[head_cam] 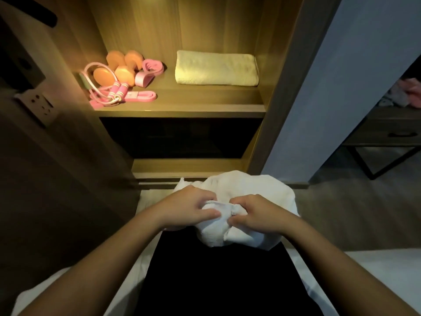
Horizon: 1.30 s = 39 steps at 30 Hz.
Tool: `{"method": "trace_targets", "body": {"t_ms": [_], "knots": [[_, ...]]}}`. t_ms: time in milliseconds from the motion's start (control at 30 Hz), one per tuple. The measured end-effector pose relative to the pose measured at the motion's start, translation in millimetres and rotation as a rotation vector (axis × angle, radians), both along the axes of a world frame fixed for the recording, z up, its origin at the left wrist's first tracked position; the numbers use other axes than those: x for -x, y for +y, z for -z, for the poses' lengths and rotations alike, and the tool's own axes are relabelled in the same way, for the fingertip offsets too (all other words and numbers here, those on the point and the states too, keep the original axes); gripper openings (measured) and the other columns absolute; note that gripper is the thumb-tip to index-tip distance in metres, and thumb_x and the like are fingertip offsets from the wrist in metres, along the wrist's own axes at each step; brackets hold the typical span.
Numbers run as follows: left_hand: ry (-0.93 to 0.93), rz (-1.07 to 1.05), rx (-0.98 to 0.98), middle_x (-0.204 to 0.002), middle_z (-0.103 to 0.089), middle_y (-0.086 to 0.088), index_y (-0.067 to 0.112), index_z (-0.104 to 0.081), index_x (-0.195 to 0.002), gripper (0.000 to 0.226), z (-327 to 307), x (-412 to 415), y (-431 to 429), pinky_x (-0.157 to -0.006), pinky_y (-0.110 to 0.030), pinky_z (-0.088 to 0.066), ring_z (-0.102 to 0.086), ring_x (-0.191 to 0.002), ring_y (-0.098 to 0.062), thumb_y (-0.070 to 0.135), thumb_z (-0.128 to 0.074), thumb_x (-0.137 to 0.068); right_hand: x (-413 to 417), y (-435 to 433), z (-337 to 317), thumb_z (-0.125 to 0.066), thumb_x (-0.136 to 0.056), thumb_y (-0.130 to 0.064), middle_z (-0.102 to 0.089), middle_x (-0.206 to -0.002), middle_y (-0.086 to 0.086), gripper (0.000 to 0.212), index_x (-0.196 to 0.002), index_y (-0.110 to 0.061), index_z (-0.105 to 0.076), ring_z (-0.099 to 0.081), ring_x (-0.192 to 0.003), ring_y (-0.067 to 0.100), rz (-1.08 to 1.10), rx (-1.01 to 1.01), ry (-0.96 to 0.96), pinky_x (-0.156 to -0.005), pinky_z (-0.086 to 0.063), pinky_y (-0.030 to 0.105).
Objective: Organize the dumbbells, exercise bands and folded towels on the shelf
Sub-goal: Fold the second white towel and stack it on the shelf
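At the left of the lit shelf [182, 108] lie the orange dumbbells [120, 69], with a pink skipping rope [109, 92] looped round and in front of them and the pink exercise bands [143, 78] just beside them on the right; these dumbbells look dense and smooth-coated, likely to roll on their round heads, so the narrow bar between the heads is the sound place to grasp; the bands are limp and stretchy and would best be gathered in a bunch; farther right on the same board a folded towel [216, 68], cream in this light, lies flat and square, well apart from the pink things; below the shelf and nearer the person, the left hand [189, 208] has its fingers curled into a crumpled white towel [250, 192], and the right hand [257, 215] pinches the same cloth close beside it, the two hands nearly meeting over a bunched ridge; this towel is soft, light and shapeless, not slippery and not fragile, and will sag wherever unsupported; it probably wants taking by two corners or along one hem, hands drawn apart to pull it flat before folding; at the far right stands a dark side table [391, 131], dim and apart from the work
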<state>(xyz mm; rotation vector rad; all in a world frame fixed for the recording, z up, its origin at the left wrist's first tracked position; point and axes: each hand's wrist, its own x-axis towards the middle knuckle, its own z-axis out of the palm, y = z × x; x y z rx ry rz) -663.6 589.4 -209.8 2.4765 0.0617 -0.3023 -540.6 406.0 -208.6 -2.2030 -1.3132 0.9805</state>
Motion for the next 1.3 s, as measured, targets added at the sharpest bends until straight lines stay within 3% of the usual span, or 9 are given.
{"method": "trace_targets", "body": {"t_ms": [133,300,400,567,767,867,1000,1167,1300], "knots": [[0.152,0.054,-0.195,-0.086,-0.057,0.011,0.025,-0.055,-0.087,0.039,30.6,28.3,32.3,-0.071,-0.029,-0.044,-0.052,-0.08,-0.008,0.064,-0.054,-0.085,9.2,-2.4,23.1,-0.061,-0.087,-0.038,-0.063,-0.091,-0.007,0.009,-0.081,-0.031,-0.058,-0.056,-0.088,0.017,-0.067,0.146,-0.013,-0.081,-0.046,0.036],[0.042,0.107,-0.309,-0.108,-0.057,0.015,0.028,-0.063,-0.102,0.061,48.0,40.5,51.0,-0.1,-0.028,-0.032,-0.046,-0.106,-0.004,0.08,-0.043,-0.078,8.9,2.6,28.1,-0.062,-0.085,-0.039,-0.065,-0.101,-0.005,0.015,-0.095,-0.028,-0.064,-0.057,-0.096,0.018,-0.053,0.187,-0.037,-0.088,-0.048,0.039],[-0.097,0.147,-0.391,-0.082,-0.059,0.013,0.024,-0.059,-0.076,0.052,49.6,37.6,46.2,-0.107,-0.027,-0.027,-0.053,-0.087,-0.005,0.074,-0.046,-0.081,9.6,2.1,32.4,-0.061,-0.084,-0.043,-0.068,-0.109,-0.003,0.027,-0.106,-0.027,-0.066,-0.058,-0.102,0.02,-0.028,0.204,-0.085,-0.09,-0.048,0.041],[-0.091,0.069,-0.225,-0.065,-0.051,0.01,0.021,-0.051,-0.067,0.034,50.5,38.2,25.8,-0.072,-0.028,-0.043,-0.047,-0.065,-0.007,0.042,-0.061,-0.091,11.5,-0.4,28.8,-0.065,-0.081,-0.051,-0.063,-0.121,-0.012,0.049,-0.126,-0.037,-0.055,-0.057,-0.108,0.014,0.008,0.143,-0.084,-0.094,-0.048,0.036],[-0.058,-0.067,0.024,-0.069,-0.056,0.011,0.018,-0.058,-0.076,0.027,59.4,25.4,-1.9,-0.064,-0.026,-0.04,-0.052,-0.068,-0.004,0.041,-0.064,-0.089,24.1,2.4,30.8,-0.062,-0.083,-0.055,-0.067,-0.112,-0.009,0.042,-0.117,-0.03,-0.062,-0.058,-0.103,0.015,-0.051,0.171,-0.108,-0.092,-0.049,0.041],[0.005,0.003,-0.018,-0.082,-0.058,0.009,0.023,-0.059,-0.092,0.034,61.0,25.1,13.6,-0.077,-0.022,-0.037,-0.05,-0.081,-0.005,0.054,-0.048,-0.085,18.4,0.8,33.1,-0.063,-0.083,-0.056,-0.06,-0.132,-0.007,0.056,-0.132,-0.029,-0.057,-0.053,-0.121,0.018,-0.071,0.242,-0.075,-0.1,-0.044,0.038],[0.055,0.08,-0.103,-0.111,-0.055,0.004,0.02,-0.056,-0.115,0.056,67.9,24.3,49.4,-0.103,-0.037,-0.029,-0.044,-0.107,-0.015,0.047,-0.023,-0.079,15.7,3.4,37.4,-0.063,-0.084,-0.056,-0.054,-0.139,-0.006,0.062,-0.138,-0.029,-0.05,-0.049,-0.127,0.019,-0.083,0.266,-0.088,-0.102,-0.041,0.037],[0.212,0.142,-0.382,-0.136,-0.044,0.013,0.034,-0.053,-0.128,0.042,63.8,5.5,78.9,-0.121,-0.048,-0.005,-0.029,-0.135,-0.011,0.013,-0.047,-0.092,15.4,3.0,39.8,-0.063,-0.083,-0.057,-0.051,-0.143,-0.007,0.066,-0.141,-0.029,-0.047,-0.047,-0.129,0.018,-0.067,0.275,-0.071,-0.106,-0.04,0.038],[0.181,0.268,-0.551,-0.128,-0.052,0.015,0.036,-0.055,-0.12,0.031,66.2,-6.5,92.6,-0.119,-0.048,-0.016,-0.042,-0.128,-0.009,0.031,-0.056,-0.09,14.9,2.4,39.5,-0.064,-0.083,-0.056,-0.055,-0.138,-0.008,0.063,-0.138,-0.03,-0.051,-0.05,-0.123,0.017,-0.061,0.265,-0.05,-0.101,-0.042,0.035]]}}
